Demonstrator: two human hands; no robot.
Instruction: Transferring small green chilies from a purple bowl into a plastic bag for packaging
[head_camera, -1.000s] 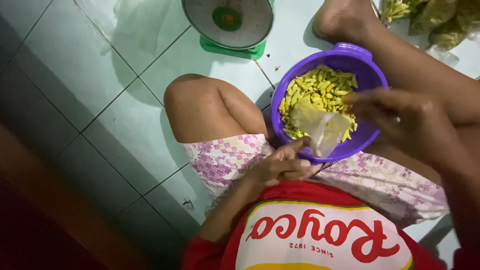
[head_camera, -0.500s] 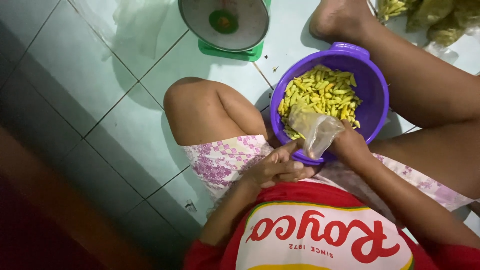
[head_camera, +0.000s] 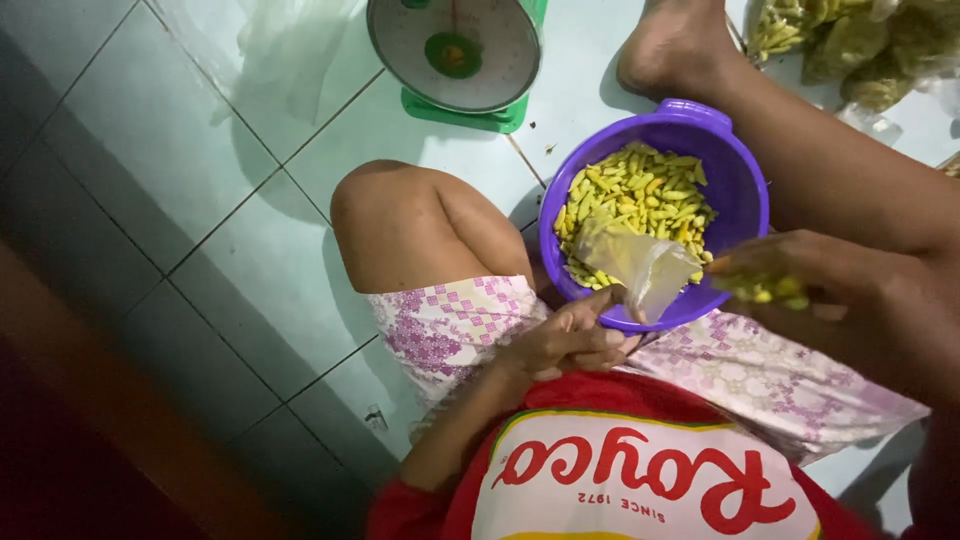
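I sit on a tiled floor with a purple bowl (head_camera: 745, 190) of yellow-green stick snacks (head_camera: 640, 195) between my legs. My left hand (head_camera: 570, 340) rests at the bowl's near rim and pinches the mouth of a small clear plastic bag (head_camera: 640, 262), which hangs over the snacks. My right hand (head_camera: 800, 285) hovers just right of the bag's mouth, fingers closed on a handful of the snacks (head_camera: 765, 290).
A green kitchen scale (head_camera: 455, 50) with a round dial stands on the tiles beyond my left knee. Filled clear bags of snacks (head_camera: 850, 40) lie at the top right by my foot. A clear plastic sheet (head_camera: 270, 50) lies at the top left.
My right hand dipped into the bowl and has come back up beside the bag with a handful of snacks. The left hand has kept hold of the bag.
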